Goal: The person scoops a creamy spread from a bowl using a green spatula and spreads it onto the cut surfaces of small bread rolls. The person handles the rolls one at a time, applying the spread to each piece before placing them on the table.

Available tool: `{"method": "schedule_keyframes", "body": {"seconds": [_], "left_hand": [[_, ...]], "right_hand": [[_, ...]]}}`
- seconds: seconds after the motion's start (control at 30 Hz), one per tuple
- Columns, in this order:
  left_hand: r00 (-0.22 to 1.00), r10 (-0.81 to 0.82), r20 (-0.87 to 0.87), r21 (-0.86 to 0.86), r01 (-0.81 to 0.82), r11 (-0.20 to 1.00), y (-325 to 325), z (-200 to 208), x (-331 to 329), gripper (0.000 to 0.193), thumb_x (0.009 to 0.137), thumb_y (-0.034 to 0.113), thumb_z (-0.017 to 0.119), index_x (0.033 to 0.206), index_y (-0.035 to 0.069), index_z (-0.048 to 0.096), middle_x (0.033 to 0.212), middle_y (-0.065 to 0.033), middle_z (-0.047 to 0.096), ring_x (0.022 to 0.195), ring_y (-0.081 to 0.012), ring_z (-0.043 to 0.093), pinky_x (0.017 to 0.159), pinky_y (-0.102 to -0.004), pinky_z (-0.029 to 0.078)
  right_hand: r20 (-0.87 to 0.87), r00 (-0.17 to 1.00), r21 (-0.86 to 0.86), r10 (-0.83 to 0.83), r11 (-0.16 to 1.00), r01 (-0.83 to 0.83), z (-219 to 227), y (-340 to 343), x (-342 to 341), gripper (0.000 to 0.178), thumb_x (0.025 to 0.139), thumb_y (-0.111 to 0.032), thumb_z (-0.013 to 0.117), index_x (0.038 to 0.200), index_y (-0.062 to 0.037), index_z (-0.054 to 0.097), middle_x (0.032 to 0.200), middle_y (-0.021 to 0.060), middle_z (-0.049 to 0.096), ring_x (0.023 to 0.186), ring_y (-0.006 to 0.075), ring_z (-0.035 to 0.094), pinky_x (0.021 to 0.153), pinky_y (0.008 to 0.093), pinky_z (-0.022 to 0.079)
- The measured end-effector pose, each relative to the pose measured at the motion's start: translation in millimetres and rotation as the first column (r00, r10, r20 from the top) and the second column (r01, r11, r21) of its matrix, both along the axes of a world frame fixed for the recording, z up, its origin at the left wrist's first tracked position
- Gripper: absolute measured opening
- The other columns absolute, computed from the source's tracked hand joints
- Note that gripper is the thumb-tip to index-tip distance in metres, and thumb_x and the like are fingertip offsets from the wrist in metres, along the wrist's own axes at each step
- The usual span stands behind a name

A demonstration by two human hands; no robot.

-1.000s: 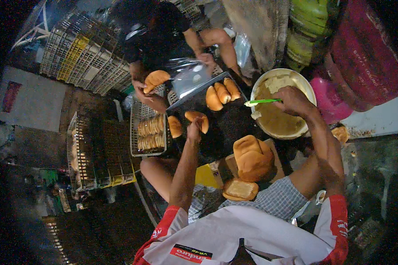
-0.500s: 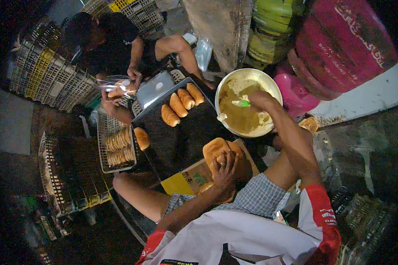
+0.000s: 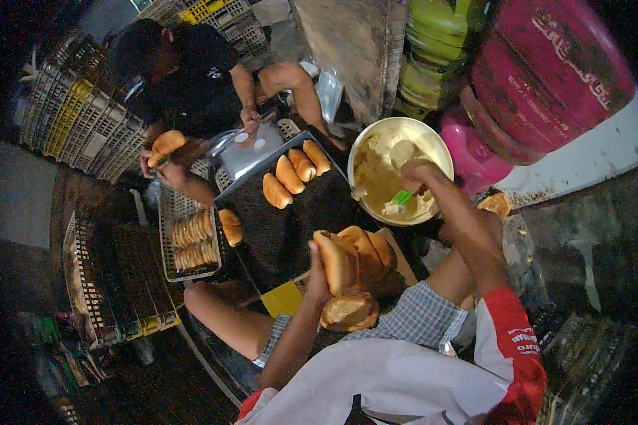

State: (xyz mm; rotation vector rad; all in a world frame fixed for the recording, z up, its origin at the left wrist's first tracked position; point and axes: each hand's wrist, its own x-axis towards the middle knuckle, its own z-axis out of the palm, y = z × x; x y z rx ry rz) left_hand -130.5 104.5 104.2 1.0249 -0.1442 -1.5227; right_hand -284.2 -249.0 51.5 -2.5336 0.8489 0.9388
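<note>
My left hand (image 3: 317,273) holds up a split bread roll (image 3: 335,262) above a pile of rolls (image 3: 365,249) on my lap. Another roll (image 3: 347,312) lies lower, by my knee. My right hand (image 3: 415,173) grips a green spatula (image 3: 398,202) loaded with pale cream, its blade over the round metal bowl (image 3: 432,138) of cream. In front of me lies a dark tray (image 3: 290,219) with three filled rolls (image 3: 295,173) at its far end and one roll (image 3: 231,225) at its left edge.
Another person in a dark shirt (image 3: 191,67) sits across, holding a roll (image 3: 166,143). A wire rack (image 3: 190,237) holds several small rolls. Pink (image 3: 546,78) and green (image 3: 439,49) gas cylinders stand at the right. Plastic crates (image 3: 78,120) are stacked at the left.
My left hand left the dark tray, reached to the roll pile and lifted one roll. My right hand scooped cream from the bowl with the spatula.
</note>
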Motion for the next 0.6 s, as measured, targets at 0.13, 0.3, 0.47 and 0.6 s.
{"method": "schedule_keyframes", "body": {"seconds": [0.13,0.3,0.47,0.6], "left_hand": [[0.952,0.187,-0.242,-0.020,-0.198,0.980,-13.9,21.3,29.7,0.083,0.088,0.077,0.035,0.137,0.012,0.047,0.130,-0.0150,0.056,0.118,-0.0334,0.056,0.100,-0.0523,0.046],[0.961,0.201,-0.192,-0.031,-0.211,0.977,-30.9,18.3,36.0,0.082,0.088,0.078,0.033,0.134,0.013,0.051,0.132,-0.0145,0.056,0.118,-0.0334,0.057,0.100,-0.0529,0.046],[0.943,0.137,-0.302,-0.230,-0.212,0.950,-52.9,20.3,30.8,0.074,0.093,0.071,0.034,0.126,0.008,0.055,0.122,-0.0148,0.061,0.109,-0.0314,0.062,0.095,-0.0480,0.050],[0.964,0.233,-0.131,-0.062,-0.243,0.968,-45.3,-21.6,71.4,0.067,0.091,0.068,0.044,0.114,0.006,0.058,0.105,-0.0140,0.064,0.095,-0.0308,0.065,0.087,-0.0467,0.054]], "right_hand": [[0.187,0.980,0.144,-0.064,0.989,0.038,92.5,14.3,-1.4,0.019,0.079,-0.019,0.064,0.085,-0.0027,0.073,0.065,0.0092,0.067,0.049,0.0186,0.060,0.050,0.0336,0.048],[0.664,0.746,0.338,-0.047,0.909,-0.243,117.2,63.0,13.7,0.024,0.084,-0.024,0.065,0.100,-0.0075,0.073,0.078,0.0128,0.070,0.062,0.0234,0.065,0.060,0.0373,0.051],[0.901,0.350,-0.133,0.258,0.929,-0.345,66.5,102.8,33.5,0.030,0.082,-0.031,0.065,0.107,-0.0145,0.070,0.088,0.0125,0.065,0.075,0.0302,0.064,0.064,0.0440,0.051],[0.730,0.524,-0.251,0.439,0.885,-0.392,100.2,126.3,50.1,0.028,0.080,-0.022,0.059,0.106,-0.0152,0.067,0.082,0.0104,0.056,0.073,0.0292,0.063,0.066,0.0426,0.051]]}}
